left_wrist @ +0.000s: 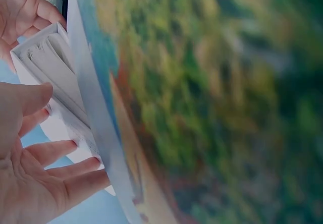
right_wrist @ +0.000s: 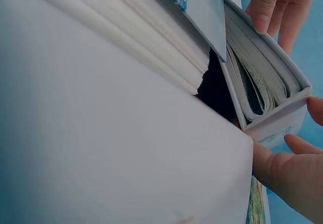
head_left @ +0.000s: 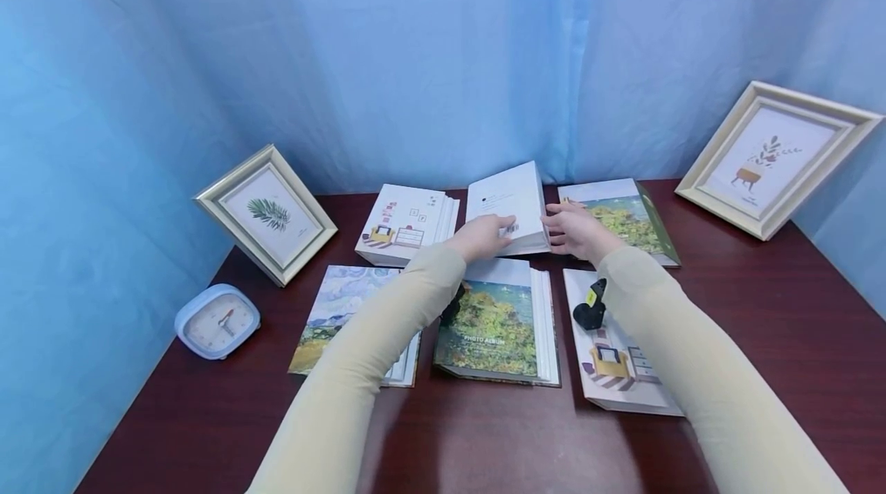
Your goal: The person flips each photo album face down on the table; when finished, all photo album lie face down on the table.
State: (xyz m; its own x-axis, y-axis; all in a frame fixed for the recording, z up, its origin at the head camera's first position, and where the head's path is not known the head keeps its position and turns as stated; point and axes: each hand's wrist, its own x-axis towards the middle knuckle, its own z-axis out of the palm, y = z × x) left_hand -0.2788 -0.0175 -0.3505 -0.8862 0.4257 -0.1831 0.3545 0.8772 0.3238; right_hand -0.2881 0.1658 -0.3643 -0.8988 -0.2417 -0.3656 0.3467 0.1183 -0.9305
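Six albums: laid out in two rows on the dark red surface.
Plain white album: set slightly askew at the middle of the back row, between both hands.
Left hand: rested on its cover, the grip loose, fingers extended.
Right hand: held at its right edge, the grip wide, fingers spread.
Clock: placed at left, near the leaf picture.

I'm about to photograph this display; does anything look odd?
Yes: the white album at back centre, between left hand and right hand, shows a nearly plain barcode side, while the other albums show pictured covers. I see nothing spilled.
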